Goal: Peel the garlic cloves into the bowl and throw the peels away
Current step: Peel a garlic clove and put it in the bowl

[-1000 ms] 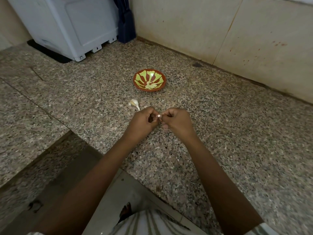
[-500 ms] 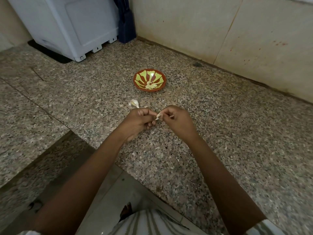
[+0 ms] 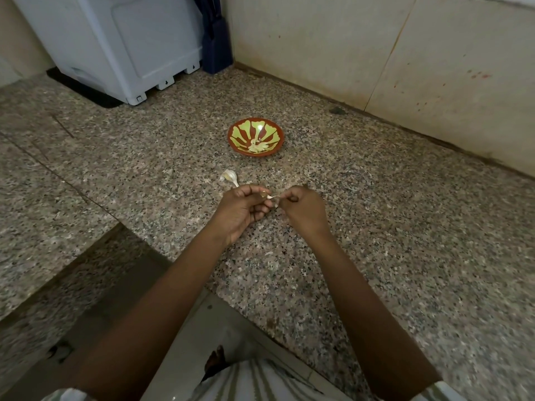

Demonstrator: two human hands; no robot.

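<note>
Two hands above tabletop (image 3: 405, 227) | step: peeling | left hand (image 3: 243, 211) fingers pinch clove (image 3: 264, 195) | right hand (image 3: 302, 212) fingers pinch peel (image 3: 275, 197) drawn off it | bowl (image 3: 230, 136) beyond, well apart | next, judged: strip remainder, then drop clove into bowl.

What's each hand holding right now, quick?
Left hand: closed, pinching a garlic clove.
Right hand: closed, pinching the clove's strip of peel.

surface: granite counter (image 3: 405, 227) | on it: bowl (image 3: 238, 128); garlic piece (image 3: 229, 176); white appliance (image 3: 115, 39)
</note>
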